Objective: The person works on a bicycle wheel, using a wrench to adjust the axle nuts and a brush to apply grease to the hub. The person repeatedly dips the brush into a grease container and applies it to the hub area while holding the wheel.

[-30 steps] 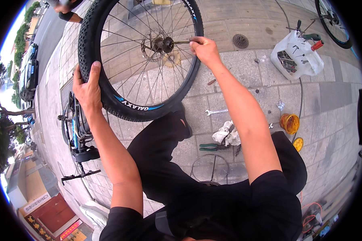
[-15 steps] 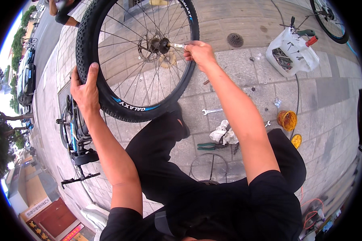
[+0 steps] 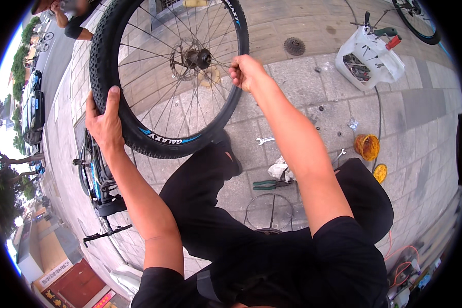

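A bicycle wheel with a knobby black tyre (image 3: 98,59) stands tilted in front of me, its lower edge by my knee. My left hand (image 3: 106,122) is closed round the tyre's left side, thumb over the sidewall. At the wheel's middle are a dark, greasy hub (image 3: 204,59) and a brake disc (image 3: 176,62). Near the right side of the rim, a little away from the hub, my right hand (image 3: 246,73) has its fingers curled shut. What it holds, if anything, is hidden.
A cassette (image 3: 294,46) lies on the paving. Farther right stand a white container of tools (image 3: 382,72) and a yellow tub (image 3: 364,149). Spanner (image 3: 265,140), pliers (image 3: 269,184) and rag (image 3: 279,171) lie below. Left are a bicycle (image 3: 98,177) and another person (image 3: 77,26).
My right hand has drawn back from the hub; the pale, thin tool it pointed into the hub no longer shows. My left hand still grips the tyre. The view has shifted slightly.
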The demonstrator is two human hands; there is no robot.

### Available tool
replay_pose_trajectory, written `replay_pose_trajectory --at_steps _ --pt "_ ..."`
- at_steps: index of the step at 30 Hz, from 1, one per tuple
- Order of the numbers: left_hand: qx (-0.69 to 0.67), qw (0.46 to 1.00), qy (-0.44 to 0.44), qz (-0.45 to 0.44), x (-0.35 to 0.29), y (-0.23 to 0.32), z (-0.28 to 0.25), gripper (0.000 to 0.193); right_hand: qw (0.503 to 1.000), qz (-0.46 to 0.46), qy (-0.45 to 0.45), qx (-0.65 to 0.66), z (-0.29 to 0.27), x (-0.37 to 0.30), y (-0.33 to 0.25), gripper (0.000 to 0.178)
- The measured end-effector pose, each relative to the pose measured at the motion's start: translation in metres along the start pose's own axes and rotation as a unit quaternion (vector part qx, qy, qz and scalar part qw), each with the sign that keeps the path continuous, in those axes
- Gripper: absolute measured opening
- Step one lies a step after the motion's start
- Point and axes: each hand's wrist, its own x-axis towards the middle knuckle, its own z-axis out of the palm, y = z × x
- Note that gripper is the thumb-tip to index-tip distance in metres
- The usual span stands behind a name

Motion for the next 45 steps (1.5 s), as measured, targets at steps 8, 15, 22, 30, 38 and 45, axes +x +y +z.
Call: replay_pose_trajectory --at_steps 8,15,22,30,38,45 --pt "0.016 1.000 -0.003 0.006 -0.002 0.002 -0.002 0.066 0.981 -0.178 -0.050 -0.050 -0.015 -0.020 0.018 0.021" --pt "-0.009 1.000 -0.005 -0.001 0.003 -0.003 0.001 0.062 0.938 -0.295 -0.027 -0.182 -0.025 -0.010 0.027 0.026" --pt "-0.026 0.997 0.003 -0.071 0.006 -0.017 -0.003 0.056 0.920 -0.318 -0.030 -0.225 -0.007 -0.005 0.023 0.025" --pt "-0.047 0.998 0.017 -0.048 0.005 -0.011 0.005 0.040 0.859 -0.386 0.010 -0.336 0.005 0.009 0.006 0.032" --pt "-0.064 0.997 0.002 -0.047 0.004 -0.012 0.003 0.037 0.708 -0.576 -0.053 -0.405 0.001 -0.021 0.000 0.022" --pt "-0.051 0.998 0.017 -0.042 0.009 -0.017 0.002 0.033 0.625 -0.637 -0.017 -0.450 0.001 -0.013 0.014 0.021"
